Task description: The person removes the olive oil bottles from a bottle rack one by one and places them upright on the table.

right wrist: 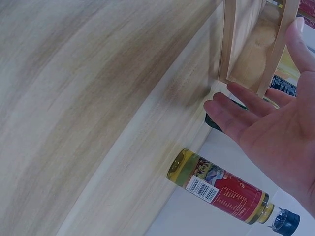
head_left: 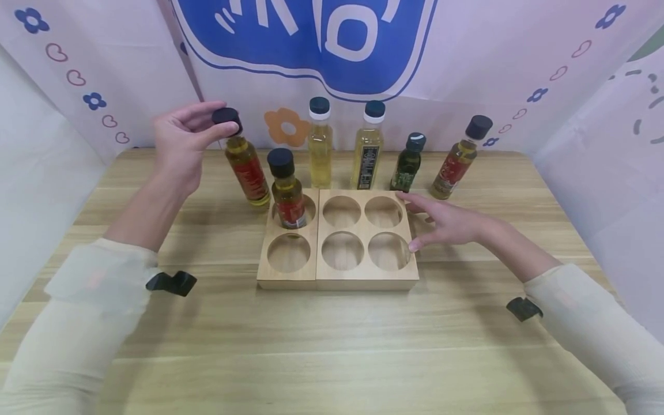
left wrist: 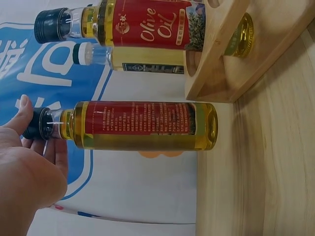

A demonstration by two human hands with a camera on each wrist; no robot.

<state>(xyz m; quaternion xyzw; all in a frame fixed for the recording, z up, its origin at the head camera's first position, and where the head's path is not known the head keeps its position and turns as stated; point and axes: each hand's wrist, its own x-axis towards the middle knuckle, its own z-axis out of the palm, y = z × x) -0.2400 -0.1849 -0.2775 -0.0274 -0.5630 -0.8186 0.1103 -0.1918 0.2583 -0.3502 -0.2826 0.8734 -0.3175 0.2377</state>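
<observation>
My left hand pinches the black cap of a red-labelled olive oil bottle, thumb on one side and fingers on the other. This bottle stands roughly upright just left of the wooden rack, its base low over the table. A second red-labelled olive oil bottle sits in the rack's back left hole; its front label shows in the left wrist view. At the rack's right side, my right hand spreads its fairly straight fingers, fingertips at the back corner and thumb at the edge.
Behind the rack stand two pale oil bottles with dark green caps and a small dark green bottle. Another red-labelled bottle is at the back right. A printed cloth hangs behind the wooden table.
</observation>
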